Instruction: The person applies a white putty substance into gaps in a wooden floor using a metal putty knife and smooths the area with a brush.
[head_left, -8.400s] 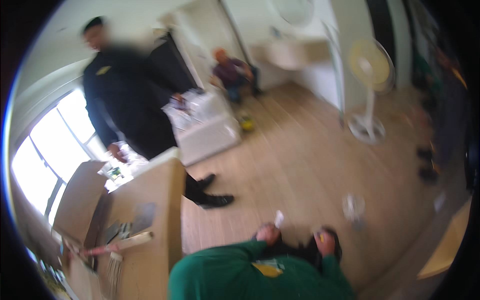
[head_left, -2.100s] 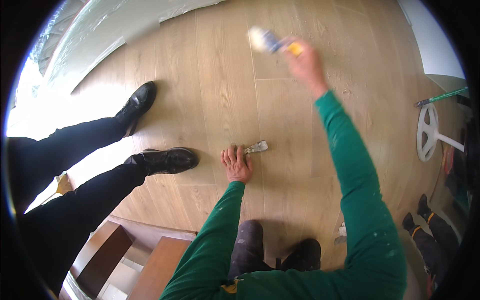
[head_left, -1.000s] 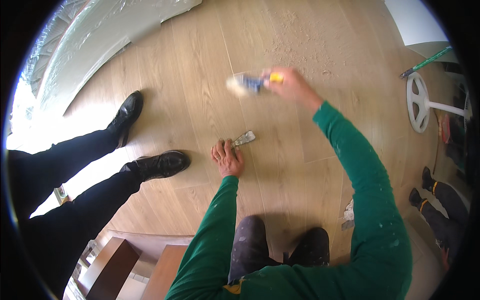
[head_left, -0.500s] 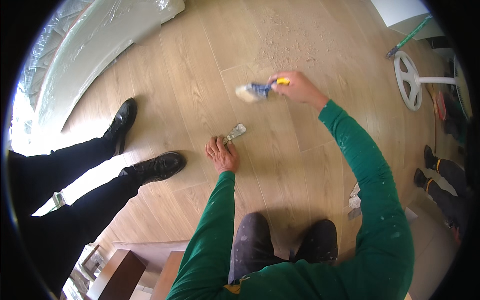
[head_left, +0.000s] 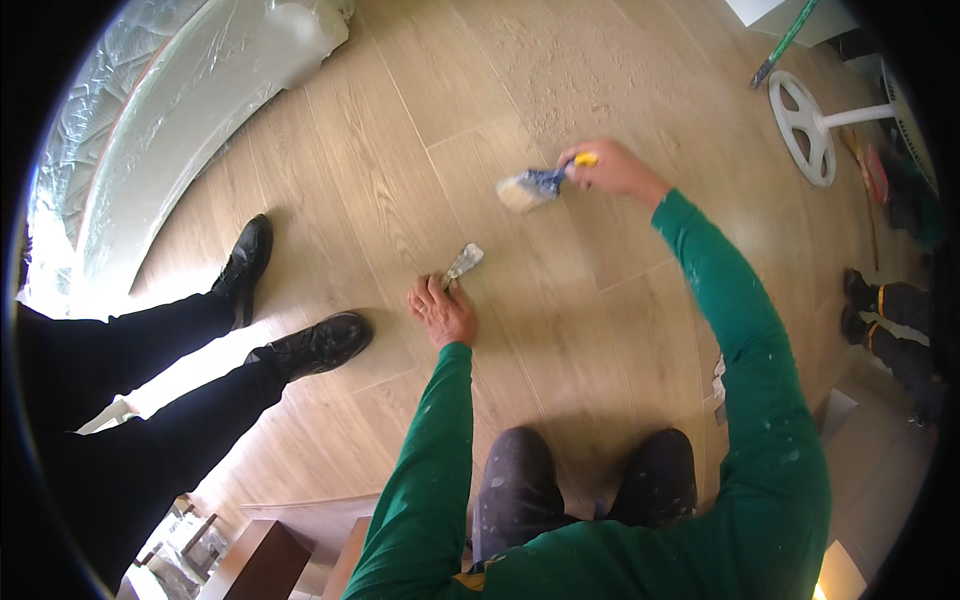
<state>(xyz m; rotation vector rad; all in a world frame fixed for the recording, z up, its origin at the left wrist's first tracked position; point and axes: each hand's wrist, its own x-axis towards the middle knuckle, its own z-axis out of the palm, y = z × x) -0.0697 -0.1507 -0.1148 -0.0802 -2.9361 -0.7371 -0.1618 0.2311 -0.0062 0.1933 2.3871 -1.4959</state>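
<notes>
My right hand is closed round the yellow and blue handle of a paintbrush, whose pale bristles point left, close over the wood-plank floor. Lower and to the left, my left hand rests on the floor with its fingers curled round the handle of a putty knife. The knife's blade, smeared with white, sticks out past the fingers. Scattered crumbs of debris lie on the planks beyond the brush.
On the left stands a person in dark trousers and black shoes. Plastic-wrapped furniture fills the far left. At right are a white fan base, a green pole and another person's feet. Brown wooden furniture stands at lower left.
My right hand and the brush have shifted a little to the right. My left hand keeps its grip on the putty knife in nearly the same spot. The whole view has turned slightly.
</notes>
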